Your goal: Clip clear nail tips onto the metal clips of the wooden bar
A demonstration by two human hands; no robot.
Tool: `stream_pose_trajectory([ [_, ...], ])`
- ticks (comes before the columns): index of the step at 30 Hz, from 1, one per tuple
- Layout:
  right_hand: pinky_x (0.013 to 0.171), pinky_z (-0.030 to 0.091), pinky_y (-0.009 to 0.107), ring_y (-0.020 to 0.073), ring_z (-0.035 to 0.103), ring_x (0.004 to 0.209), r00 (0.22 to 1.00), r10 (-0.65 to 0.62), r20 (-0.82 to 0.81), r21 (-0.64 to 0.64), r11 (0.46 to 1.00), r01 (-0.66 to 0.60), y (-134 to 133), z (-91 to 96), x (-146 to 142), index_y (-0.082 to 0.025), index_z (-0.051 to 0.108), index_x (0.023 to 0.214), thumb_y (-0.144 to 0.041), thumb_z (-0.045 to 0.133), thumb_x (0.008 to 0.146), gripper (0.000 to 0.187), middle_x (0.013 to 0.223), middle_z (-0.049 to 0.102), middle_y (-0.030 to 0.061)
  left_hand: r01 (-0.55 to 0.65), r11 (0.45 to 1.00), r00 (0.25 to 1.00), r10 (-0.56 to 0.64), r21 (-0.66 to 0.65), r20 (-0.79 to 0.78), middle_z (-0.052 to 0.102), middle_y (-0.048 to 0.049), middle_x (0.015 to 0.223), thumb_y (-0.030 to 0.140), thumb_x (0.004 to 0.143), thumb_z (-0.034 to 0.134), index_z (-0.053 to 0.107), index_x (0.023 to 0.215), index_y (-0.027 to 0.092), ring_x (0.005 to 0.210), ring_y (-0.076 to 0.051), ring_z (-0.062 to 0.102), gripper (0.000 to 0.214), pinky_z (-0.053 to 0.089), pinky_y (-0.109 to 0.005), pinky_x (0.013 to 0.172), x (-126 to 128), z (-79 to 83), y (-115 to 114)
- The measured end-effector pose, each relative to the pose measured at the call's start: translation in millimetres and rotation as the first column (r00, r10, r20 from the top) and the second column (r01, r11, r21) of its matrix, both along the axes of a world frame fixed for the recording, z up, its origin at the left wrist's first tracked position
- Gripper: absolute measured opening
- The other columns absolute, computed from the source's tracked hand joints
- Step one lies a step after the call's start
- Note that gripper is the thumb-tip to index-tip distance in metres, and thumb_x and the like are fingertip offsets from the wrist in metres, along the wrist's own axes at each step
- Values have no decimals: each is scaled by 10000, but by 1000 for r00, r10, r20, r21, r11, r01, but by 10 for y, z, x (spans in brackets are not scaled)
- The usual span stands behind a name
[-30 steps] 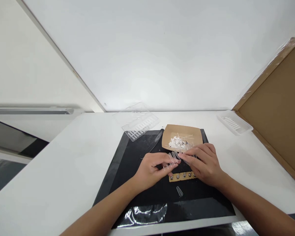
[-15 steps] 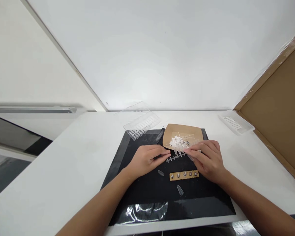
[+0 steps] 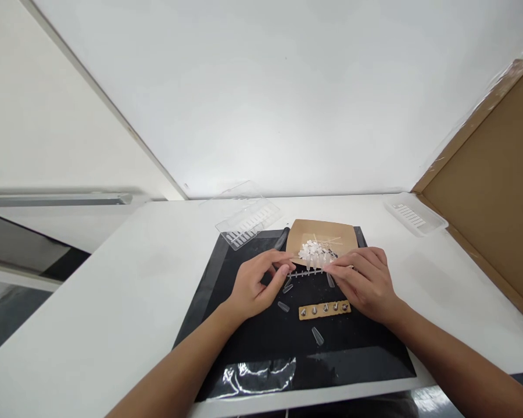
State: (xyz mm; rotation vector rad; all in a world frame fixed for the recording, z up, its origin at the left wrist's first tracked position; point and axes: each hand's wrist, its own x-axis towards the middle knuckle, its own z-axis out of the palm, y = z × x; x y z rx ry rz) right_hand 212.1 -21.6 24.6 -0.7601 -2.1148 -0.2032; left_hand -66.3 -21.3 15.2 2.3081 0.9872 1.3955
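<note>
My right hand (image 3: 368,281) pinches a clear plastic strip (image 3: 305,273) with false nail tips still attached along it. The strip stretches leftward to my left hand (image 3: 259,284). The left thumb and fingers are apart near the strip's free end; nothing plain shows in them. Loose clear nail tips lie on the black mat below: one nail tip (image 3: 283,306) under the left hand, another nail tip (image 3: 318,336) further forward. Just beyond the strip, a brown paper sheet (image 3: 300,229) carries a pile of small white pieces (image 3: 312,251) and thin sticks.
A tan bar (image 3: 325,310) with several metal studs lies on the black mat (image 3: 226,371). An open clear case (image 3: 248,223) of nail tips stands at the back left. A translucent tray (image 3: 416,215) sits back right, beside a cardboard panel (image 3: 488,191).
My left hand has moved slightly left and its fingers have parted. More loose nail tips now show below it. My right hand keeps hold of the strip.
</note>
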Motion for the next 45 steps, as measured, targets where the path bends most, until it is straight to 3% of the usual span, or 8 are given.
stream_pose_trajectory([
  [6,837,418,373,170,698,893,1000,27,4,-7,1000,-27,1,-17,-5,-283,740,1127,-70,737,944,281,989,787,-22,166,985,986,-166,37,8,780,-90,1039,91,959,665,617,1432,224,833,-162,762,494,601,-211,560,58,77,-40],
  [13,844,416,365,165,692,906,999,36,10,-20,999,-36,2,-5,-13,-263,735,1130,-71,739,945,267,983,780,-17,146,973,986,-130,178,-100,767,-76,1005,15,943,700,726,1266,195,932,-165,758,370,663,-276,796,65,62,-5],
  [24,865,469,381,200,674,952,1000,-3,-13,32,999,4,-29,26,-32,-244,710,1130,-91,774,920,267,1058,747,32,73,994,997,-74,87,4,810,-49,985,70,949,733,782,1161,231,889,-158,783,271,670,-266,758,88,112,-40],
  [28,857,507,384,215,628,955,987,-91,-136,105,989,105,-100,59,-73,-231,713,1060,-111,791,891,221,1036,624,61,7,1000,997,-8,7,75,799,-24,944,89,964,714,800,1135,245,729,-113,757,247,620,-209,583,69,132,-31],
  [31,847,491,384,210,598,928,981,-118,-155,122,983,137,-114,46,-63,-240,719,1024,-92,784,872,222,1004,570,50,-120,992,983,125,-49,133,787,-12,882,138,972,719,815,1087,243,704,-115,749,182,598,-211,548,26,121,-3],
  [38,887,438,407,208,610,941,1000,16,7,-59,998,-16,-83,-61,-5,-263,743,1128,-106,732,917,263,1024,626,42,-509,853,850,519,-110,91,811,-13,960,318,971,736,830,1032,243,722,-133,765,134,609,-230,587,-90,-5,133],
  [42,984,380,469,269,592,1104,997,-34,72,-88,995,40,-200,-85,-117,-353,771,1206,-289,776,937,277,1195,639,61,-544,822,822,562,-170,92,813,-16,957,358,971,734,826,1049,241,725,-141,769,168,599,-226,577,-124,-80,180],
  [45,1107,321,520,291,559,1217,985,30,167,-99,995,-13,-266,-100,-197,-378,754,1270,-435,752,960,315,1293,640,61,-529,832,834,546,-166,78,819,-31,960,358,976,727,821,1056,231,720,-145,764,177,600,-236,579,-114,-87,171],
])
